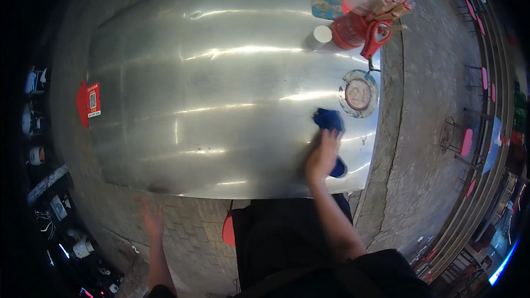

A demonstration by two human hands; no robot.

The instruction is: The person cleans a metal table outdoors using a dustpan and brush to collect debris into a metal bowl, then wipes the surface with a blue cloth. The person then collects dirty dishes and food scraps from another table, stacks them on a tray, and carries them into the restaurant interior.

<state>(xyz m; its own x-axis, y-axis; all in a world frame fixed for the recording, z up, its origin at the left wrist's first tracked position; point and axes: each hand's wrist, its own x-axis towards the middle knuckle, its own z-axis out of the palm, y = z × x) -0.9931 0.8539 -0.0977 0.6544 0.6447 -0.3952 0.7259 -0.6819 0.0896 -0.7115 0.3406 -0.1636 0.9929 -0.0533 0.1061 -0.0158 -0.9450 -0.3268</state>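
My right hand [324, 155] presses a dark blue cloth [330, 120] onto the stainless steel table top [232, 74], near the table's right end. Part of the cloth shows beyond the fingertips and part beside the wrist. Just above the cloth is a round worn sticker [358, 94] with a number on it. My left hand [153, 217] is off the table, past its near edge at the lower left, fingers apart and holding nothing; it is slightly blurred.
At the table's far right corner stand a white cylinder [322, 35], a red container [348, 31] and a bundle of paper-wrapped sticks [389, 6]. A red card with a printed code [93, 99] lies at the left edge. Red stools [466, 142] stand on the floor at right.
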